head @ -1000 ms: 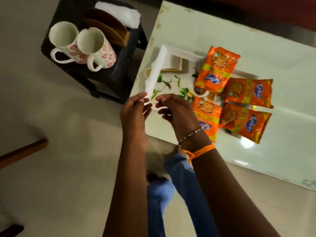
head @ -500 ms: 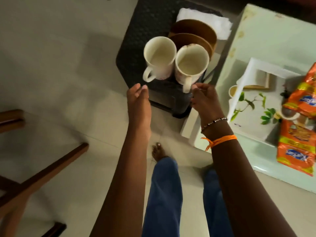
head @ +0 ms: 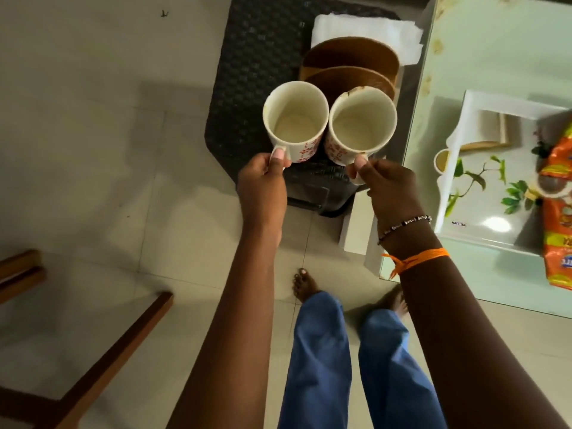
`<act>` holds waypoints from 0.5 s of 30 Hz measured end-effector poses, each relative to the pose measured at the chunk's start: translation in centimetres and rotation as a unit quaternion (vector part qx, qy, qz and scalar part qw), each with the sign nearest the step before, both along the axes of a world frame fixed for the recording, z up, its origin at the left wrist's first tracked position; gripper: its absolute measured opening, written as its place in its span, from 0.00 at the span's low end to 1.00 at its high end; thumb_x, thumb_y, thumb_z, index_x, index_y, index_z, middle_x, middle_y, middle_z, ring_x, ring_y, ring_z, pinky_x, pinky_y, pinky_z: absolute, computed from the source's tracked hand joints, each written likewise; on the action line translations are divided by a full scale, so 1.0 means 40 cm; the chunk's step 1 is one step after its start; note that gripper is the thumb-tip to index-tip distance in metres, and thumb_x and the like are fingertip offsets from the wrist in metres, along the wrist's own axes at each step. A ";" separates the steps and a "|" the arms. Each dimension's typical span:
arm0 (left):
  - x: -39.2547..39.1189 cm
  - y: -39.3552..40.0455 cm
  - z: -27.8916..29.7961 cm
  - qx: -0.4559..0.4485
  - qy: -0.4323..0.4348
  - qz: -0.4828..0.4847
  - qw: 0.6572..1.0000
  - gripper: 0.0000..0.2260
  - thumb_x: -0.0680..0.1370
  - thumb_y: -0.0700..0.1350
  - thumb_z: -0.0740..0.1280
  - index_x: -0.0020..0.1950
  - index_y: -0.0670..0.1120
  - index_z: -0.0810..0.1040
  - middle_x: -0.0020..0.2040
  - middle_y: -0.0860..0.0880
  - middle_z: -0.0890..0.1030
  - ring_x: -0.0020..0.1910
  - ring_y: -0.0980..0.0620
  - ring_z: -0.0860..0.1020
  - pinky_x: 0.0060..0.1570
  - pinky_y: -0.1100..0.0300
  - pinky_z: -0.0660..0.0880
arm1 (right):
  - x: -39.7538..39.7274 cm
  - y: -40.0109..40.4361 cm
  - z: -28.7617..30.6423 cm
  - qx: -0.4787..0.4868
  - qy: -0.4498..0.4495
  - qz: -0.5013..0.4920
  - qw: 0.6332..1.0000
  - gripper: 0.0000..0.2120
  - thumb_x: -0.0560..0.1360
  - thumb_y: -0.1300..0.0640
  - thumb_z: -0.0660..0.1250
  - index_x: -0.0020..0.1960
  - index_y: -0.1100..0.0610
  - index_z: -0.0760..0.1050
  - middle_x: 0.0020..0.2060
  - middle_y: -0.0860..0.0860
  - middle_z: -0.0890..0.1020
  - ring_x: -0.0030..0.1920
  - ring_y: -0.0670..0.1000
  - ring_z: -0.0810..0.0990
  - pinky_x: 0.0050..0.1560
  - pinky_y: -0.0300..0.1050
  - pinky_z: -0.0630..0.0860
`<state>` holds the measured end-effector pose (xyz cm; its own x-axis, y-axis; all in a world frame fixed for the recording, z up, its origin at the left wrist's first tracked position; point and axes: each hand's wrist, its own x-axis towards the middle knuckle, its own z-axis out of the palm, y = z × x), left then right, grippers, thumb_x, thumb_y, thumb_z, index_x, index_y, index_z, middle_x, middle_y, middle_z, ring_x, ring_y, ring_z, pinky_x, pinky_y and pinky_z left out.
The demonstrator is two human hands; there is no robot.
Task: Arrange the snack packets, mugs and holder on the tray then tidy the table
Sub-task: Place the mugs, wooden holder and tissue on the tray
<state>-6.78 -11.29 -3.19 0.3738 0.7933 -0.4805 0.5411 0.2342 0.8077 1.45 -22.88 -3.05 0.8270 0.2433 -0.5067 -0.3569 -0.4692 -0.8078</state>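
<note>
Glass worktop [head: 483, 41] on my right, pale green, carrying the white leaf-printed tray [head: 483, 193]; orange snack packets [head: 557, 218] already lie on the tray's far side, partly cut off by the frame edge. Dark woven stool [head: 263, 57] stands just beside the worktop's corner. On it: the wooden holder [head: 349, 61] with white napkins [head: 365, 29] behind it, and the two mugs in front of the holder. Left mug [head: 295, 119] and right mug [head: 362, 122], both white with a red floral print, both look empty, rims touching or nearly so. My left hand [head: 263, 187] grips the left mug's handle, thumb on top, fingers curled under; my right hand [head: 387, 187] pinches the right mug's handle the same way. Cannot tell whether the bases are off the stool yet. Step in hand, as I judge it: carry both mugs over to the tray. To do it well: lift straight up first so the mugs clear the holder, part them slightly to avoid a clink, keep them level, swing right over the tray's raised rim, and set them down on the bare leaf-printed area, apart from the packets, leaving room for the holder.
</note>
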 end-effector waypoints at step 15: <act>-0.001 -0.343 0.038 -0.021 -0.033 -0.115 0.993 0.10 0.77 0.48 0.64 0.36 0.54 0.77 0.37 0.56 0.81 0.40 0.59 0.78 0.44 0.63 0.72 | 0.005 -0.389 0.044 0.053 -0.050 -0.087 0.994 0.10 0.77 0.60 0.61 0.38 0.55 0.77 0.34 0.49 0.78 0.36 0.39 0.74 0.41 0.31 0.69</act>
